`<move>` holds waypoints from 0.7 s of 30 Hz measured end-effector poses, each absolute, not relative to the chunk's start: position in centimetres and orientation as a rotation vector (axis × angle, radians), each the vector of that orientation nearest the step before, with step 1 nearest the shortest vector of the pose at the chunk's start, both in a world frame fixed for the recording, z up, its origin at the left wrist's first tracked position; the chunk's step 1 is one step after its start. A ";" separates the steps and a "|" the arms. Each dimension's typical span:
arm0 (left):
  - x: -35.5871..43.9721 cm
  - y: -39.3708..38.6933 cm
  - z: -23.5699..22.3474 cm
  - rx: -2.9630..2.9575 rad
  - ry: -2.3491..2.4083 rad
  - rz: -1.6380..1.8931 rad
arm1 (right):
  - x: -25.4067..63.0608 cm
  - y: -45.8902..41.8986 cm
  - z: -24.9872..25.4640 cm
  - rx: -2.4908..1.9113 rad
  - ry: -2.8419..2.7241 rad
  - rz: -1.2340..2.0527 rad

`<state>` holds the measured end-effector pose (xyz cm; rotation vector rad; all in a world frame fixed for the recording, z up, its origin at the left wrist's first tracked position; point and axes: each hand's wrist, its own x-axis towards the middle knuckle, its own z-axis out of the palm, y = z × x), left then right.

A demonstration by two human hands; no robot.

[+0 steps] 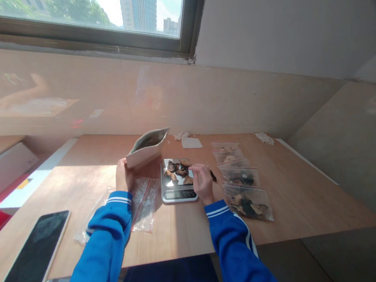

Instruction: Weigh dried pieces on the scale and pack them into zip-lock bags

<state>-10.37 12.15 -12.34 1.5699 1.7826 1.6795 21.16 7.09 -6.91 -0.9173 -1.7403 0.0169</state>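
Observation:
My left hand (123, 176) grips the near left side of a light paper pouch (145, 155), whose wide mouth gapes at the top. Just right of the pouch, a small kitchen scale (166, 199) carries a pile of dried brown and black pieces (176, 170) that look like dried fungus. The digits on its display are too small to read. My right hand (203, 181) is closed in a pinch at the right edge of the pile; what its fingertips hold, if anything, is hard to see. A dark piece (213, 176) lies beside that hand.
Several clear zip bags (249, 204) with dried pieces line up on the right. Flat plastic bags (146, 205) lie near my left forearm. A large tablet (30, 262) rests at front left. White paper (191, 142) and crumpled tissue (264, 138) lie toward the wall.

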 end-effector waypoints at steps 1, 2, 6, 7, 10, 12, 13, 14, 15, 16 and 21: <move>-10.2 12.0 -12.0 1.596 1.804 1.668 | 20.7 7.0 -6.1 -0.911 -1.730 0.023; -10.1 11.7 -11.7 1.628 1.825 1.650 | 20.1 6.9 -5.1 -0.901 -1.734 0.033; -9.7 11.0 -11.0 1.681 1.836 1.611 | 17.4 6.8 -1.0 -0.832 -1.881 0.048; -9.7 11.0 -11.0 1.676 1.836 1.606 | 16.9 6.9 -0.1 -0.814 -1.925 0.028; -9.8 11.0 -11.1 1.679 1.846 1.579 | 16.0 7.2 1.8 -0.791 -2.034 -0.087; -9.9 11.1 -11.2 1.715 1.842 1.567 | 15.7 7.2 2.7 -0.799 -2.118 -0.164; -9.9 11.2 -11.2 1.726 1.838 1.569 | 15.5 7.1 3.1 -0.809 -2.170 -0.192; -10.0 11.2 -11.3 1.732 1.834 1.574 | 15.4 7.0 3.4 -0.829 -2.217 -0.219; -10.0 11.2 -11.3 1.736 1.830 1.577 | 15.2 6.9 3.7 -0.862 -2.250 -0.253; -9.9 11.2 -11.3 1.738 1.827 1.579 | 15.0 6.7 4.0 -0.910 -2.262 -0.294; -9.9 11.2 -11.3 1.673 1.831 1.557 | 14.0 6.2 4.9 -1.117 -2.252 -0.415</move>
